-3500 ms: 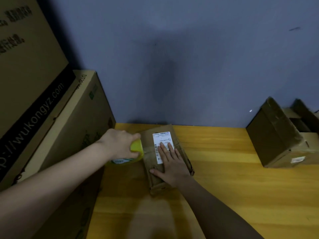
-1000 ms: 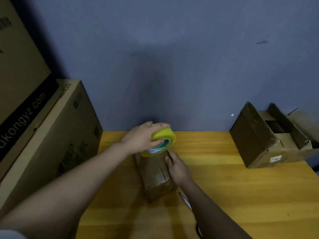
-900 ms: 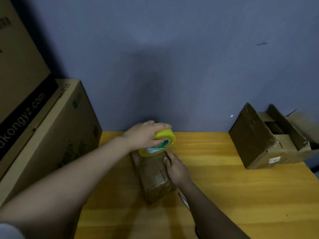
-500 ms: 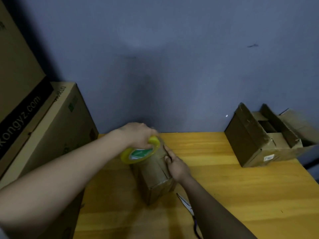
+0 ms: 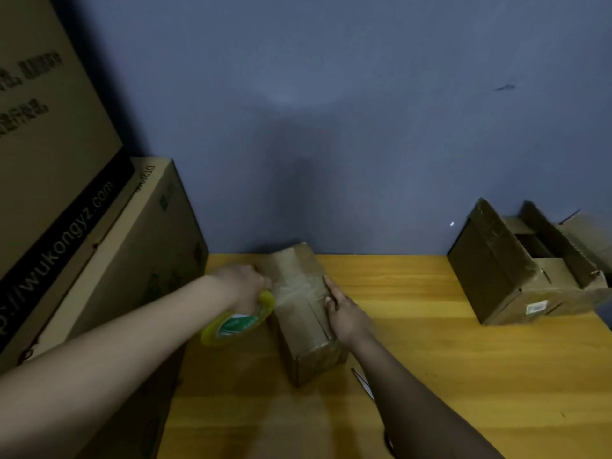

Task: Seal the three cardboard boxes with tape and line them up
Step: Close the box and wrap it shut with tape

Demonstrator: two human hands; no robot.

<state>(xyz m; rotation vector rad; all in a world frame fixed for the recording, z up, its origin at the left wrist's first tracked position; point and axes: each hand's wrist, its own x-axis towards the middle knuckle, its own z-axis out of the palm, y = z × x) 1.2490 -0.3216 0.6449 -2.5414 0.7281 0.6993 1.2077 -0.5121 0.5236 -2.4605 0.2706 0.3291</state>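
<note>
On the yellow wooden table (image 5: 463,376), your left hand (image 5: 245,286) grips the yellow roll of tape (image 5: 238,323) beside the small brown cardboard box (image 5: 301,306); your right hand (image 5: 347,314) clasps its edge

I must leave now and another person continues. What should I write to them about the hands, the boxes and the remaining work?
Left hand grips the tape roll, left of the small box.
Right hand holds that box's right edge.
Tape seems stretched from roll to box top, uncut.
Scissors lie near the right forearm.
Left to do: cut, seal the open box at the right, line up.
Third box not clearly seen.
</note>
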